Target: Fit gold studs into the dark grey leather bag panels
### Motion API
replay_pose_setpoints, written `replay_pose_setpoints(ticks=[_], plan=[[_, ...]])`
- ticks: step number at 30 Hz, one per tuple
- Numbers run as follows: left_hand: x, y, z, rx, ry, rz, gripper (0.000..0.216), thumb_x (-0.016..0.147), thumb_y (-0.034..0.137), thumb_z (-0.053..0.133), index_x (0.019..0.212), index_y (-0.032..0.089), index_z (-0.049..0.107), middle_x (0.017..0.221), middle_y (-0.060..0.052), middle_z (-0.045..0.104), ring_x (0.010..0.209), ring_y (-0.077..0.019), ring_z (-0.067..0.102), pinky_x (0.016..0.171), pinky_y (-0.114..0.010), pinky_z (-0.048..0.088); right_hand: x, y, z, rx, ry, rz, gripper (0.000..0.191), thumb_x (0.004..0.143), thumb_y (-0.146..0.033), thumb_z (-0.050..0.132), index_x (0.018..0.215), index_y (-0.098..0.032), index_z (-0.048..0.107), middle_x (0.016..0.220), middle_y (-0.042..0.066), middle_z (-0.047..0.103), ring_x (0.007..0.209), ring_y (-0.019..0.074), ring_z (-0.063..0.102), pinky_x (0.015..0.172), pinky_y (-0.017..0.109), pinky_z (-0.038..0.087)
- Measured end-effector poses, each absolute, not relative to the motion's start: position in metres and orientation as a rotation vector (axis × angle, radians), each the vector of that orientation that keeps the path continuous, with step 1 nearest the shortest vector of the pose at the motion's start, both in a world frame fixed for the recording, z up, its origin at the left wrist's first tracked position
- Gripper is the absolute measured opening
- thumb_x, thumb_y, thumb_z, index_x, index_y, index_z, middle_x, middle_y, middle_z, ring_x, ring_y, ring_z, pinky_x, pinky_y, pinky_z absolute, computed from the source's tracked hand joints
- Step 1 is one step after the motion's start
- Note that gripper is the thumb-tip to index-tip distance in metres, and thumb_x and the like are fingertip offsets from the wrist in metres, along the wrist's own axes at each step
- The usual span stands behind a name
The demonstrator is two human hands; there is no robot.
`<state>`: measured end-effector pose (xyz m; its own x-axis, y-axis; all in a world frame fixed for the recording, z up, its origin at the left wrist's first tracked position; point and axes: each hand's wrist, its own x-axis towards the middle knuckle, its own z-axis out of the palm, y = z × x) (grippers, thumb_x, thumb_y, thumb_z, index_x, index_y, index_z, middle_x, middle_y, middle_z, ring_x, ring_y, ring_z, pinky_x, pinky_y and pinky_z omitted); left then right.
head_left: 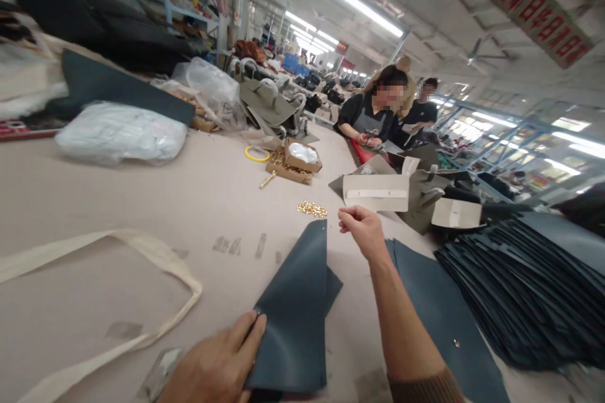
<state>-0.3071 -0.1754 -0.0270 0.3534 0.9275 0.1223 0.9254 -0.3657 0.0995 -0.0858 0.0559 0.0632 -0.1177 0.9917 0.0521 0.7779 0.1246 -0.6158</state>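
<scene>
Head view: left grip (217, 356) holds blue panel (299, 310) by its edge.

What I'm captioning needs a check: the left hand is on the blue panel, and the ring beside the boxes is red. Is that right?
The head view shows one slip: the ring beside the boxes is yellow, not red. The left hand is on the blue panel.

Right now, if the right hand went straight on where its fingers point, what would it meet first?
Probably the gold-coloured pieces on the table; the right hand might pass above them, since its height is hard to judge.
</scene>
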Motion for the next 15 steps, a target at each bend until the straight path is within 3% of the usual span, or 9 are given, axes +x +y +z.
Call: replay_pose_setpoints(ticks=[3, 6, 11, 15], plan=[[-0.306, -0.175, -0.018, 2.407, 1.723, 0.277, 0.066, 0.068, 0.002, 0.039, 0.133, 0.014, 0.049, 0.128, -0.014, 0.059, 0.101, -0.0229, 0.065, 0.085, -0.038, 0.058, -0.111, 0.000, 0.067, -1.425, -1.854, 1.114, 0.032, 0.078, -0.041, 0.060, 0.091, -0.012, 0.063, 0.068, 0.003, 0.065, 0.060, 0.0133, 0.061, 0.061, 0.025, 0.053], [-0.305, -0.174, -0.013, 2.326, 1.677, 0.268, 0.063, 0.070, 0.002, 0.038, 0.131, 0.012, 0.049, 0.119, -0.014, 0.061, 0.094, -0.0242, 0.065, 0.081, -0.042, 0.058, -0.139, -0.047, 0.049, -1.339, -1.957, 1.464, 0.018, 0.076, -0.030, 0.061, 0.081, -0.014, 0.066, 0.062, 0.001, 0.063, 0.054, 0.0120, 0.059, 0.053, 0.023, 0.049], [-0.305, -0.176, -0.011, 2.297, 1.650, 0.311, 0.050, 0.078, 0.006, 0.038, 0.125, 0.015, 0.051, 0.105, -0.010, 0.061, 0.087, -0.0244, 0.064, 0.075, -0.043, 0.058, -0.161, -0.070, 0.027, -1.331, -2.289, 1.403, 0.014, 0.076, -0.020, 0.057, 0.077, -0.016, 0.070, 0.060, 0.000, 0.064, 0.055, 0.0098, 0.057, 0.054, 0.020, 0.042], [-0.305, -0.176, -0.006, 2.290, 1.659, 0.301, 0.053, 0.072, 0.005, 0.038, 0.122, 0.014, 0.054, 0.105, -0.011, 0.062, 0.090, -0.0260, 0.064, 0.076, -0.043, 0.058, -0.164, -0.069, 0.033, -1.334, -2.383, 1.318, 0.016, 0.072, -0.015, 0.056, 0.073, -0.017, 0.071, 0.062, 0.000, 0.066, 0.058, 0.0101, 0.057, 0.053, 0.020, 0.039]])
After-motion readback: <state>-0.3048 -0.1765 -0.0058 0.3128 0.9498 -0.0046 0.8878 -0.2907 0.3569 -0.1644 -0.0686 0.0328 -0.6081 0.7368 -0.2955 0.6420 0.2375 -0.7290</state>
